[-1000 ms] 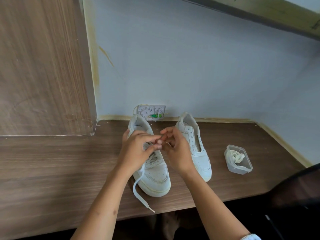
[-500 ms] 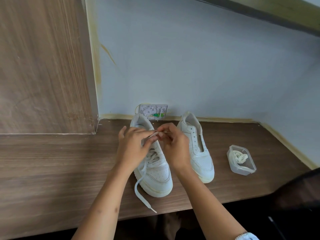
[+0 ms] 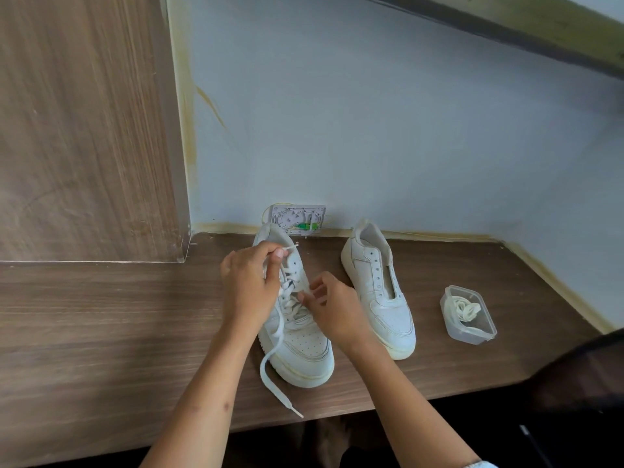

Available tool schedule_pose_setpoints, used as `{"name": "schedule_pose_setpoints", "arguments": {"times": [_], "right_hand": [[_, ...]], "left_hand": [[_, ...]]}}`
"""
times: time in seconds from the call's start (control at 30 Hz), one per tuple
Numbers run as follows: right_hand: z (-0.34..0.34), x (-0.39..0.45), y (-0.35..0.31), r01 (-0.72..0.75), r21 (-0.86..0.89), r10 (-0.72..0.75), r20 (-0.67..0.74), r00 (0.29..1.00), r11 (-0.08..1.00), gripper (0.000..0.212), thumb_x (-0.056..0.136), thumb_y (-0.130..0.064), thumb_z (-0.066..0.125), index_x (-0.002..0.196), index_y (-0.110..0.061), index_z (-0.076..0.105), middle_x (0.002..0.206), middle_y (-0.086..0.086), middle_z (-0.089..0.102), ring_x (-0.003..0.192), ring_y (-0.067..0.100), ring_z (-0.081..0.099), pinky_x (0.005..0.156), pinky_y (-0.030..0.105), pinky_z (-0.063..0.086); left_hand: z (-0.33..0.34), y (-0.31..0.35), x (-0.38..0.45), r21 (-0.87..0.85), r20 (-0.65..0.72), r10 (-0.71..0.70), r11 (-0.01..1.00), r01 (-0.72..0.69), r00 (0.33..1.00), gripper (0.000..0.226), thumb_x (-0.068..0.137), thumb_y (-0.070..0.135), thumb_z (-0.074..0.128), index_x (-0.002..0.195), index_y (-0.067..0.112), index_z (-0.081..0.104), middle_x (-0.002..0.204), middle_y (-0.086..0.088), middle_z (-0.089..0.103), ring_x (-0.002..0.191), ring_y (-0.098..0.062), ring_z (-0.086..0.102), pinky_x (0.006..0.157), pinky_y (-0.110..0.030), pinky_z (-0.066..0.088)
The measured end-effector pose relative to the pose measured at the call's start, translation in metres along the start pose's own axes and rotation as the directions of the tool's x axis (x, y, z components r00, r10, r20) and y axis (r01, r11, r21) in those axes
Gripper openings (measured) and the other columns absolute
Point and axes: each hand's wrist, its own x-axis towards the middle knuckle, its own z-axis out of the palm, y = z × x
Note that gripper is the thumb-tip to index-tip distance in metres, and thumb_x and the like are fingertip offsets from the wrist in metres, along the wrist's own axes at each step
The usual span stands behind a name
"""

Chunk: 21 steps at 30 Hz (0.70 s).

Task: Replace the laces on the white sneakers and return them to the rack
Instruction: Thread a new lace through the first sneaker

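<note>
Two white sneakers stand on a wooden desk, toes toward me. The left sneaker (image 3: 304, 352) is partly laced; a loose lace end (image 3: 275, 383) trails off its left side onto the desk. My left hand (image 3: 246, 285) pinches the other lace tip near the top eyelets. My right hand (image 3: 334, 309) rests on the shoe's right side, fingers curled at the eyelets. The right sneaker (image 3: 381, 292) has bare eyelets and no lace.
A clear plastic tub (image 3: 467, 315) with a coiled lace inside sits right of the shoes. A small wall plate (image 3: 297, 219) is behind the left sneaker. A wooden panel (image 3: 84, 130) rises at the left. A dark object (image 3: 580, 373) overlaps the desk's front right corner.
My hands have come apart: the left kept the lace tip up by the collar, and the right dropped lower to the shoe's right eyelets.
</note>
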Motion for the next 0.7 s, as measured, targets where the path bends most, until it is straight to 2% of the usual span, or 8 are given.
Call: {"name": "schedule_pose_setpoints", "arguments": {"times": [0.07, 0.17, 0.27, 0.4, 0.5, 0.6, 0.63, 0.7], "right_hand": [[-0.001, 0.0, 0.0, 0.018, -0.026, -0.018, -0.011, 1.0, 1.0, 0.032, 0.087, -0.047, 0.066, 0.102, -0.021, 0.055, 0.096, -0.006, 0.062, 0.087, 0.012, 0.061, 0.078, 0.037, 0.055], [-0.003, -0.001, 0.002, 0.013, -0.004, -0.013, 0.005, 1.0, 1.0, 0.035, 0.08, -0.049, 0.074, 0.091, -0.021, 0.056, 0.083, -0.009, 0.061, 0.076, 0.007, 0.058, 0.068, 0.027, 0.05], [-0.004, -0.004, 0.005, 0.012, 0.109, -0.018, 0.048, 0.999, 0.994, 0.039, 0.071, -0.05, 0.081, 0.08, -0.02, 0.058, 0.073, -0.007, 0.063, 0.066, 0.008, 0.06, 0.06, 0.025, 0.048], [-0.001, -0.004, 0.011, 0.038, 0.228, -0.052, 0.058, 0.997, 0.973, 0.028, 0.074, -0.038, 0.083, 0.076, -0.016, 0.066, 0.073, 0.0, 0.069, 0.072, 0.018, 0.067, 0.071, 0.038, 0.058], [-0.001, -0.003, 0.009, 0.074, 0.309, -0.069, -0.027, 0.997, 0.948, 0.026, 0.077, -0.025, 0.083, 0.094, -0.017, 0.065, 0.076, 0.0, 0.068, 0.072, 0.014, 0.066, 0.072, 0.032, 0.058], [-0.004, 0.0, 0.005, 0.141, 0.348, -0.111, -0.104, 0.988, 0.927, 0.047, 0.084, -0.014, 0.075, 0.124, -0.029, 0.056, 0.077, 0.003, 0.066, 0.071, 0.009, 0.063, 0.071, 0.019, 0.054], [-0.004, 0.001, 0.004, 0.165, 0.358, -0.136, -0.105, 0.985, 0.919, 0.048, 0.086, -0.011, 0.072, 0.127, -0.03, 0.056, 0.076, 0.002, 0.065, 0.069, 0.008, 0.063, 0.071, 0.019, 0.054], [-0.005, 0.0, 0.003, 0.185, 0.359, -0.159, -0.102, 0.982, 0.915, 0.037, 0.09, -0.012, 0.067, 0.121, -0.032, 0.063, 0.071, 0.003, 0.064, 0.066, 0.011, 0.062, 0.068, 0.02, 0.054]], "left_hand": [[0.005, -0.001, -0.003, 0.108, 0.082, -0.069, 0.992, 0.06, 0.994, 0.017, 0.101, 0.024, 0.043, 0.098, 0.024, 0.06, 0.093, 0.011, 0.067, 0.093, -0.015, 0.062, 0.109, -0.055, 0.028], [0.01, 0.001, -0.006, 0.175, 0.164, -0.109, 0.981, 0.08, 0.98, 0.021, 0.102, 0.027, 0.035, 0.099, 0.024, 0.056, 0.093, 0.01, 0.063, 0.098, -0.014, 0.058, 0.115, -0.056, 0.015], [0.012, 0.004, -0.004, 0.107, 0.182, -0.139, 0.987, 0.121, 0.973, 0.016, 0.101, 0.027, 0.039, 0.094, 0.026, 0.053, 0.09, 0.011, 0.063, 0.097, -0.014, 0.057, 0.114, -0.057, 0.014], [0.012, 0.006, -0.003, -0.064, 0.183, -0.133, 0.987, 0.147, 0.974, 0.02, 0.1, 0.025, 0.046, 0.083, 0.035, 0.052, 0.085, 0.017, 0.065, 0.09, -0.006, 0.059, 0.113, -0.056, 0.015], [0.01, 0.003, -0.001, -0.17, 0.194, -0.119, 0.974, 0.152, 0.974, 0.018, 0.094, 0.035, 0.046, 0.08, 0.033, 0.056, 0.083, 0.02, 0.068, 0.082, -0.002, 0.062, 0.11, -0.059, 0.023], [0.009, 0.001, 0.0, -0.236, 0.214, -0.108, 0.959, 0.158, 0.971, 0.023, 0.087, 0.049, 0.042, 0.081, 0.035, 0.059, 0.083, 0.023, 0.068, 0.077, -0.001, 0.062, 0.107, -0.06, 0.029], [0.009, 0.001, 0.0, -0.236, 0.222, -0.098, 0.96, 0.151, 0.97, 0.022, 0.086, 0.05, 0.042, 0.082, 0.036, 0.059, 0.083, 0.023, 0.068, 0.082, -0.002, 0.064, 0.109, -0.058, 0.028], [0.01, -0.001, 0.0, -0.245, 0.239, -0.083, 0.959, 0.143, 0.967, 0.021, 0.085, 0.052, 0.045, 0.084, 0.037, 0.06, 0.082, 0.02, 0.068, 0.088, -0.004, 0.065, 0.109, -0.057, 0.029]]}}
